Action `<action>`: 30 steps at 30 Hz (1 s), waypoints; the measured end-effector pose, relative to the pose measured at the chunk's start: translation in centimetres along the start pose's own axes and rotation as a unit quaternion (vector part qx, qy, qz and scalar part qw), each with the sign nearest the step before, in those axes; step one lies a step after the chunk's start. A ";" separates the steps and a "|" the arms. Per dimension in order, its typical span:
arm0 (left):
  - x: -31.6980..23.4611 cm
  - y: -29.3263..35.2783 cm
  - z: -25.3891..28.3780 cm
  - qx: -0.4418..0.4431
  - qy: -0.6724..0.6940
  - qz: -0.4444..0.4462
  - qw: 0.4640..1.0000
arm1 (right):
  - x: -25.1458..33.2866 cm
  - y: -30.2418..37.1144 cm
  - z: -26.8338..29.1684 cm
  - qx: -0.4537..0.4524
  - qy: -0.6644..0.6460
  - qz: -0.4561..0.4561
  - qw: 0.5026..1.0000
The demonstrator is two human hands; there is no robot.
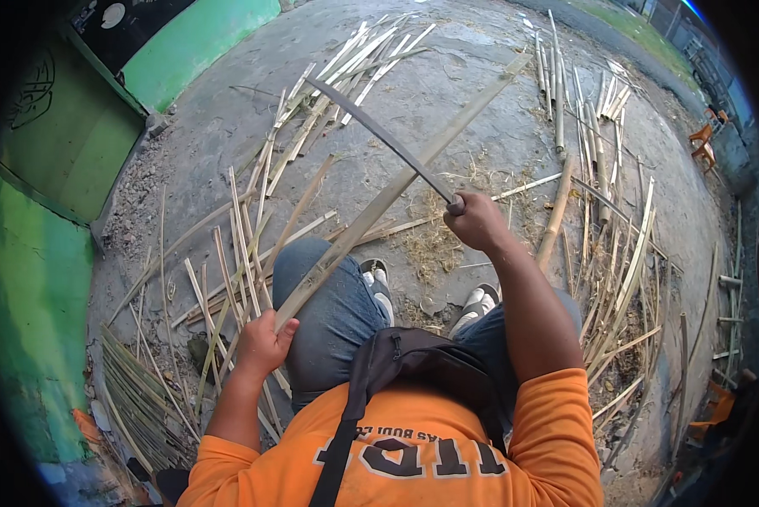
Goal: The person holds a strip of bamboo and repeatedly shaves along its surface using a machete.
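My left hand [264,342] is closed round the near end of a long split bamboo strip [358,226]. The strip slants up and away to the right, passing over my left knee. In my right hand [477,221] is the handle of a machete [379,133] with a long, dark, slightly curved blade. The blade points to the far left and crosses the bamboo strip a little short of my right fist. From this view I cannot tell whether blade and strip touch.
Split bamboo strips [346,72] lie in a loose pile ahead, with more bundles [134,397] at the left. Bamboo poles [557,207] and strips are strewn on the right. Shavings [430,245] litter the concrete between my feet. A green wall [41,313] stands at the left.
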State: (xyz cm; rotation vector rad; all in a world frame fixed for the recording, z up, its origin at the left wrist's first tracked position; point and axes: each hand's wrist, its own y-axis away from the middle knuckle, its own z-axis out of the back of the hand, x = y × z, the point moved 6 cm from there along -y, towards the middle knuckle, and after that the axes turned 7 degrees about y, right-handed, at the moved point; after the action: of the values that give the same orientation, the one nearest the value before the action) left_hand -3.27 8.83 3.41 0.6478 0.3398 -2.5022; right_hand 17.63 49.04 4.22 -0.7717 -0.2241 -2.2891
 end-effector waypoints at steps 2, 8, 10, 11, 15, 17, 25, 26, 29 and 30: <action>0.1 -0.1 -0.6 0.004 0.010 -0.008 1.000 | 2.2 1.3 -1.7 0.028 0.010 0.083 0.996; 0.7 0.1 -0.5 -0.003 0.013 0.001 1.000 | 5.8 2.4 -1.5 0.076 0.179 0.178 0.965; 0.6 -0.1 -0.3 -0.002 0.026 0.001 1.000 | 2.2 0.7 0.1 0.052 0.117 0.075 0.989; 0.4 -0.2 -0.3 -0.002 0.027 0.000 1.000 | 0.4 0.0 0.3 0.047 0.072 0.020 0.996; -0.2 -0.1 0.4 0.003 0.025 0.009 1.000 | -0.8 -0.1 -0.7 0.032 0.038 -0.014 0.999; -0.5 0.3 0.7 0.007 0.028 0.011 1.000 | 2.2 1.1 -1.8 0.090 0.013 0.065 0.994; -0.2 -0.6 1.0 0.114 0.130 0.070 0.983 | 3.1 1.7 -0.1 0.063 0.092 0.119 0.987; -0.6 -0.7 1.1 0.114 0.130 0.068 0.982 | 2.5 1.3 0.2 0.010 0.079 0.126 0.989; -0.6 -0.7 1.2 0.117 0.111 0.084 0.983 | 2.2 1.7 -0.1 -0.006 0.070 0.106 0.992; -0.3 -0.7 1.2 0.119 0.118 0.079 0.983 | 2.8 2.0 -0.5 -0.010 0.041 0.117 0.992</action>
State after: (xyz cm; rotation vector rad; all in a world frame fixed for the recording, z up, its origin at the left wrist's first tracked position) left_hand -3.84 9.10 4.68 1.0315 0.0685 -2.3360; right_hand 17.16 45.76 5.38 -0.6750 -0.0688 -2.0981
